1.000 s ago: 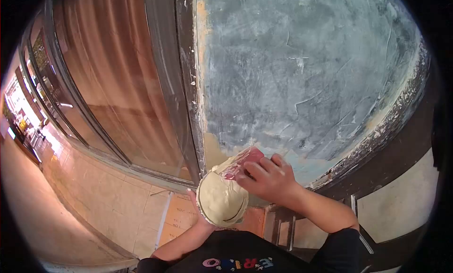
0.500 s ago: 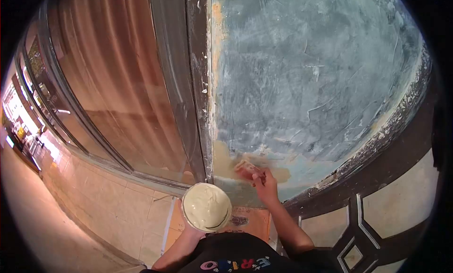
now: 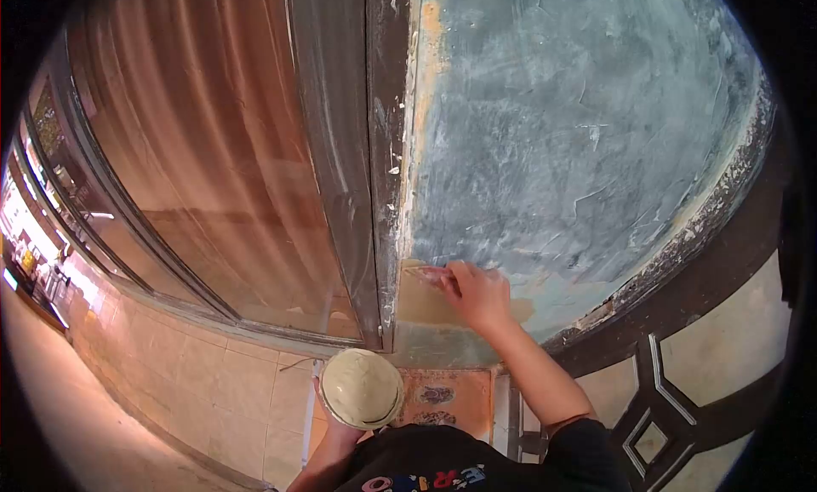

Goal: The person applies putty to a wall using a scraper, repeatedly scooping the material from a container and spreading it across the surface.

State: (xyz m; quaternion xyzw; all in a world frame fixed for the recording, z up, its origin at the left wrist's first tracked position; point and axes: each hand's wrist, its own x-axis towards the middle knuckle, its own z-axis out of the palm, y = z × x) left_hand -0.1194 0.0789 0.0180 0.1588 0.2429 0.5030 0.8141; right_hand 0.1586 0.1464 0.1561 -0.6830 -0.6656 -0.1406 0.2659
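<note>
My left hand (image 3: 342,431) is closed around a round tub (image 3: 400,397) of thick cream-coloured paint (image 3: 356,388), held low in front of my body. My right hand (image 3: 478,296) is closed on the reddish handle of a paintbrush (image 3: 436,273). The brush's pale tip lies against the wall near its left edge, at the top of a beige painted patch (image 3: 425,300). Above that patch the wall (image 3: 545,126) is mottled blue-grey, with cracks and chipped spots.
A dark frame (image 3: 383,194) with flaking paint borders the wall's left side, beside glass with a brown curtain (image 3: 204,134) behind it. Dark and cream panelling (image 3: 715,347) stands at right. An orange-brown board (image 3: 464,398) lies below on the tiled floor (image 3: 230,381).
My right hand has moved the brush up and left across the patch toward the frame. The camera view has shifted, and the tub sits slightly lower and further left.
</note>
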